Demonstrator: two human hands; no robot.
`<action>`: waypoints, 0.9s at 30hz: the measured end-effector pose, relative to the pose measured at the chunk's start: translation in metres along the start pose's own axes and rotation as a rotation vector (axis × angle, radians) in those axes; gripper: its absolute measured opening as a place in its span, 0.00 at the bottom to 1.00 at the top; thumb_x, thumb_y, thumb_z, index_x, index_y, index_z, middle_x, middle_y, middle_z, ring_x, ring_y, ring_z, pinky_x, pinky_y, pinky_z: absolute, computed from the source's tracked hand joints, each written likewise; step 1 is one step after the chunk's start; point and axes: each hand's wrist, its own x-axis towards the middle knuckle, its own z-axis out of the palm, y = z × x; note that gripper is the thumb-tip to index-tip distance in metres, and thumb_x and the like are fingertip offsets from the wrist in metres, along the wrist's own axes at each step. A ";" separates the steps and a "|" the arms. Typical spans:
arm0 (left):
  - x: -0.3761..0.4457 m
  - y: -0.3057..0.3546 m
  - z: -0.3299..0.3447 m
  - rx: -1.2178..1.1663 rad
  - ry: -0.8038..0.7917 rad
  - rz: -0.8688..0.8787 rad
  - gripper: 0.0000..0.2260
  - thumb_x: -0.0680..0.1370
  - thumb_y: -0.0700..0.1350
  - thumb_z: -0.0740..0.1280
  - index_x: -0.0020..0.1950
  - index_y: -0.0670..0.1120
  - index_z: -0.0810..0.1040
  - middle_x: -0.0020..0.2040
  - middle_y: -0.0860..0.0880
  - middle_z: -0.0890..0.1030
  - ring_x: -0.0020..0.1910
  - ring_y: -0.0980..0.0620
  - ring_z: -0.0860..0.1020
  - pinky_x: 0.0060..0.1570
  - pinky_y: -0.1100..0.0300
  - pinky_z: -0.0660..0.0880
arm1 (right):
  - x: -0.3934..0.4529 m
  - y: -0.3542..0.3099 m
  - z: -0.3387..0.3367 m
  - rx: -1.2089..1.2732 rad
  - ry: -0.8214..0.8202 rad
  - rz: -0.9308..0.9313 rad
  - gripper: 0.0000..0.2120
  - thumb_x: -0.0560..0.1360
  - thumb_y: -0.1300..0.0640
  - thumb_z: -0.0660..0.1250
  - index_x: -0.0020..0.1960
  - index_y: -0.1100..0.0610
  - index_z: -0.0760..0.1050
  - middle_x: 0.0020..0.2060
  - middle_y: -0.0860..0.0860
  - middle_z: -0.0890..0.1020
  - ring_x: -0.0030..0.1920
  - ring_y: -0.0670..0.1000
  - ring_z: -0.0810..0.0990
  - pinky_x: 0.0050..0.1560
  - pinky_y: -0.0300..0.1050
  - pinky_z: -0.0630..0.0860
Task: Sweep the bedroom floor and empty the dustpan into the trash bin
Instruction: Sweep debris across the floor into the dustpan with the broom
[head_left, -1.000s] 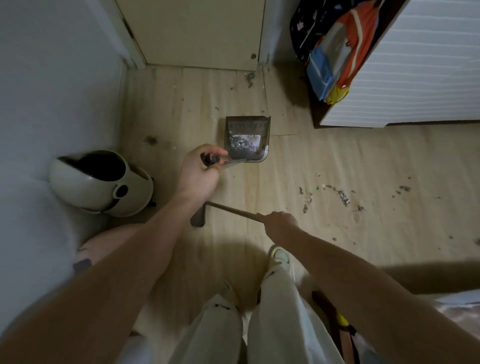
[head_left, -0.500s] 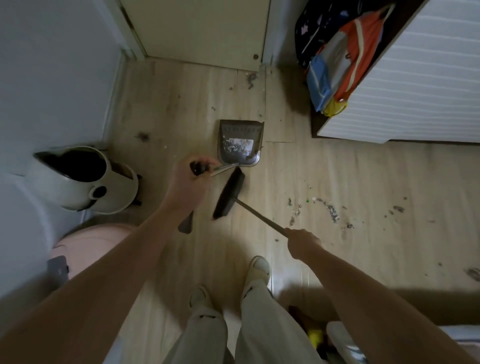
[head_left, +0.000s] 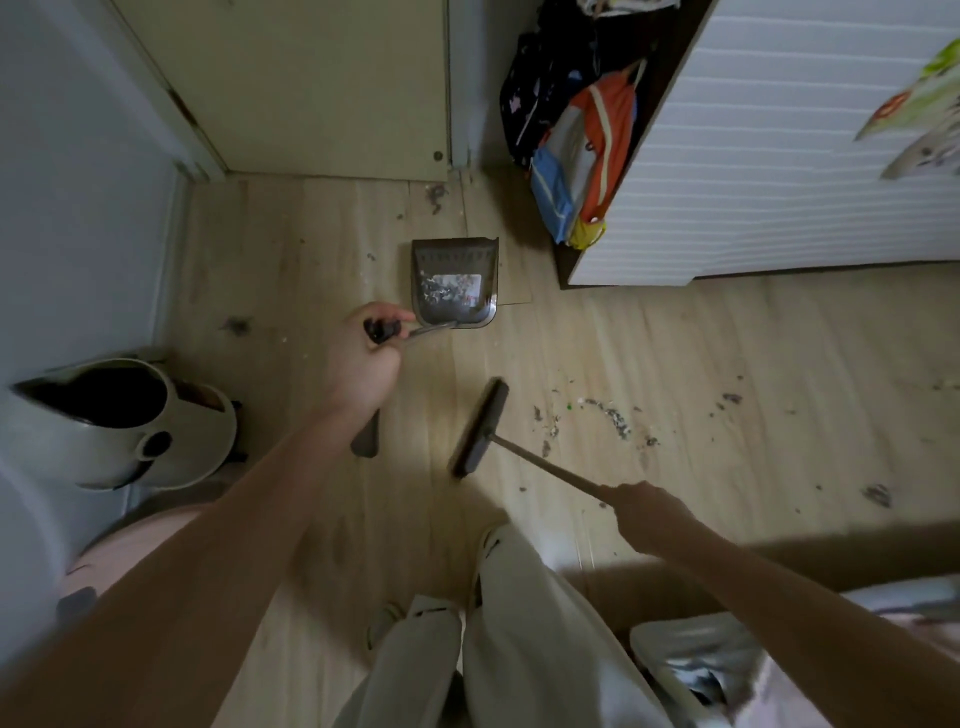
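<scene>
A dark dustpan (head_left: 455, 283) with bits of litter in it hangs over the wooden floor ahead of me. My left hand (head_left: 367, 358) grips the black end of its long handle. My right hand (head_left: 647, 512) grips the thin stick of a broom whose dark head (head_left: 480, 427) lies on the floor below the pan. A scatter of dust and crumbs (head_left: 602, 421) lies just right of the broom head. A cream trash bin (head_left: 122, 423) with its lid tipped open stands at the left, by the wall.
A shut door (head_left: 322, 88) is straight ahead, a white cabinet (head_left: 779, 156) at the right with bags (head_left: 576, 145) piled beside it. More dust specks (head_left: 878, 493) lie at the far right of the floor. My legs and shoes (head_left: 493, 551) are at the bottom.
The broom head has swung from under my left arm out to the right, toward the scatter of dust. The dustpan has stayed in my left hand's grip.
</scene>
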 end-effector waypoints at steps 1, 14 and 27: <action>-0.001 -0.001 0.001 0.006 0.001 -0.003 0.13 0.76 0.31 0.63 0.48 0.48 0.79 0.49 0.51 0.79 0.45 0.56 0.76 0.41 0.73 0.70 | 0.005 -0.010 -0.002 -0.023 0.008 -0.048 0.15 0.80 0.57 0.56 0.65 0.53 0.74 0.38 0.45 0.77 0.36 0.45 0.79 0.33 0.35 0.75; -0.007 -0.043 0.009 0.008 -0.026 -0.071 0.11 0.77 0.30 0.62 0.51 0.44 0.80 0.39 0.52 0.77 0.28 0.57 0.70 0.27 0.64 0.67 | 0.044 -0.028 0.008 -0.139 -0.044 -0.036 0.19 0.81 0.58 0.54 0.70 0.49 0.68 0.47 0.49 0.80 0.43 0.48 0.80 0.44 0.41 0.79; -0.015 -0.044 -0.011 0.018 0.066 -0.387 0.12 0.77 0.35 0.62 0.57 0.43 0.80 0.50 0.44 0.80 0.50 0.43 0.78 0.54 0.48 0.76 | -0.014 -0.017 -0.038 -0.260 0.135 0.064 0.13 0.81 0.56 0.57 0.63 0.56 0.73 0.50 0.49 0.81 0.43 0.46 0.79 0.39 0.36 0.72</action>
